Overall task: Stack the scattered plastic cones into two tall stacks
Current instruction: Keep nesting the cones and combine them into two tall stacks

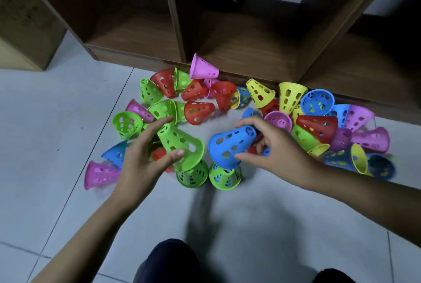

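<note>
Several perforated plastic cones in green, red, pink, yellow and blue lie scattered on the tiled floor. My left hand point(145, 157) grips a green cone point(182, 144), tilted, just above a green cone point(192, 174) that stands upright on the floor. My right hand point(275, 148) grips a blue cone point(230, 144), tilted, its wide rim over a second upright green cone point(225, 177). The two upright green cones stand side by side, close together.
A dark wooden shelf unit point(239, 59) with open compartments runs along the back, and cones lie against its base. A pink cone point(99, 174) lies at the far left. My knees point(168, 262) show at the bottom edge. A cardboard box point(25, 27) stands at the upper left.
</note>
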